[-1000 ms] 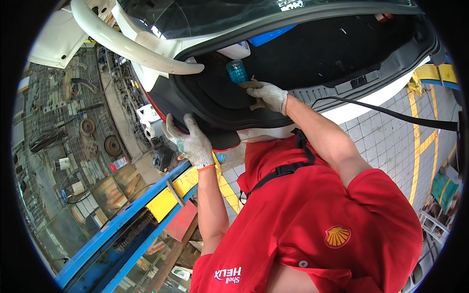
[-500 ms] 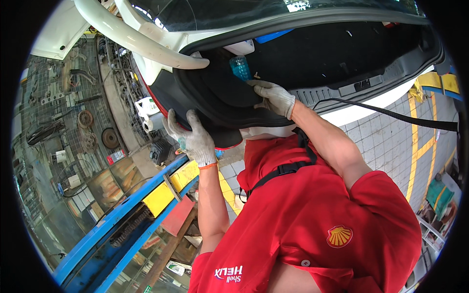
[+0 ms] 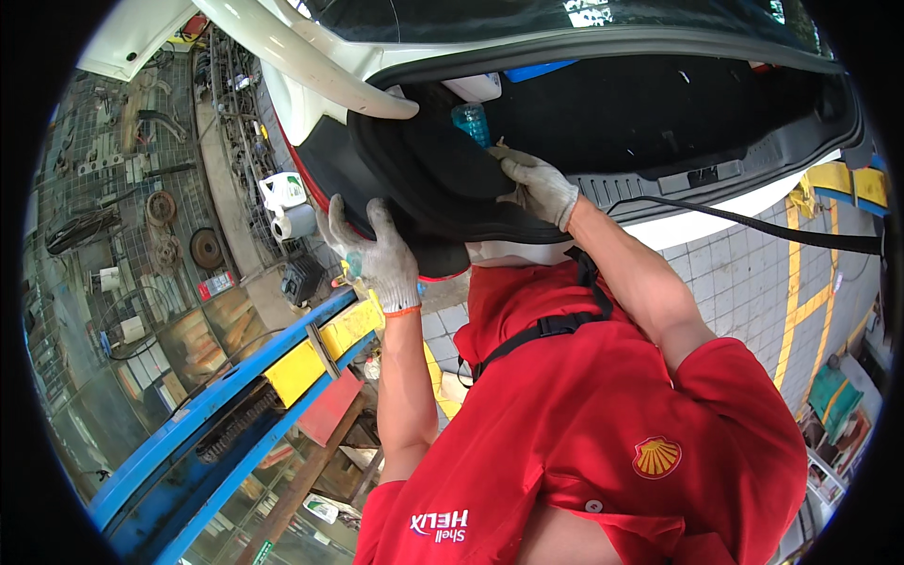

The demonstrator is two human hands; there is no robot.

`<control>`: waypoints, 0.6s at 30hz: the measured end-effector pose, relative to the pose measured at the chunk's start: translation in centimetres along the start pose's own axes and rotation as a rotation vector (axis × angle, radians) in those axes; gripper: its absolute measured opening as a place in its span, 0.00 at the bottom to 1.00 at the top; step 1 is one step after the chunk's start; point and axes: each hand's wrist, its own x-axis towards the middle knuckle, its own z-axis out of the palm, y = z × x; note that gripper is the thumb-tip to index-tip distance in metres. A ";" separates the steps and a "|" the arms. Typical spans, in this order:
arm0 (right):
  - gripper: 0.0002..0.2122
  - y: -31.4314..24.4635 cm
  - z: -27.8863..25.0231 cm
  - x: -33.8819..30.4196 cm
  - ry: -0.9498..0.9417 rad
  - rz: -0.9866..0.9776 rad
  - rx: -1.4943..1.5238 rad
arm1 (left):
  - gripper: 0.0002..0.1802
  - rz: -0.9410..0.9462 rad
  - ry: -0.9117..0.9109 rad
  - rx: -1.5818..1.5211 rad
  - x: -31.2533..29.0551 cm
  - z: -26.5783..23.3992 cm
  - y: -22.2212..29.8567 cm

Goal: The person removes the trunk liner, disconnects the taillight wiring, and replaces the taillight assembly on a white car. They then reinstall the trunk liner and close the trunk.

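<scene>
Clearly, the nearer of the two is the right hand (image 3: 540, 186), gloved and reaching over the sill into the dark boot (image 3: 640, 113); the blue see-through bottle (image 3: 470, 122) lies at about half past ten from it, just beyond the fingertips. From the left hand (image 3: 379, 254), the same bottle is toward one o'clock and well apart. Its long axis runs roughly from eleven to five, so that the lower end points toward the right fingers. These fingers are bent, with a gap to the thumb side, but I cannot tell whether they grip something or only stand beside that end. The left hand is open, its fingers spread at the black trim (image 3: 330, 169) of the boot's corner; whether it presses there, I cannot say. The bottle's lower end is not easy to separate from a small tan piece (image 3: 500, 142) at the fingertips, and the right palm is turned away. Toward twelve from the bottle, a white container (image 3: 476, 88) and a blue object (image 3: 540, 71) are partly covered by the boot's upper edge, therefore their full shapes stay unknown.
</scene>
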 end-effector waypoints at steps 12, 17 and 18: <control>0.23 -0.3 -0.3 0.5 0.014 -0.026 -0.065 | 0.34 -0.028 0.000 -0.115 0.0 0.1 0.3; 0.23 -0.3 0.2 0.2 0.056 -0.022 -0.092 | 0.34 -0.003 0.023 -0.033 0.0 0.1 0.1; 0.23 -0.3 0.4 0.2 0.040 -0.021 -0.073 | 0.34 0.004 0.027 0.003 0.0 0.1 0.1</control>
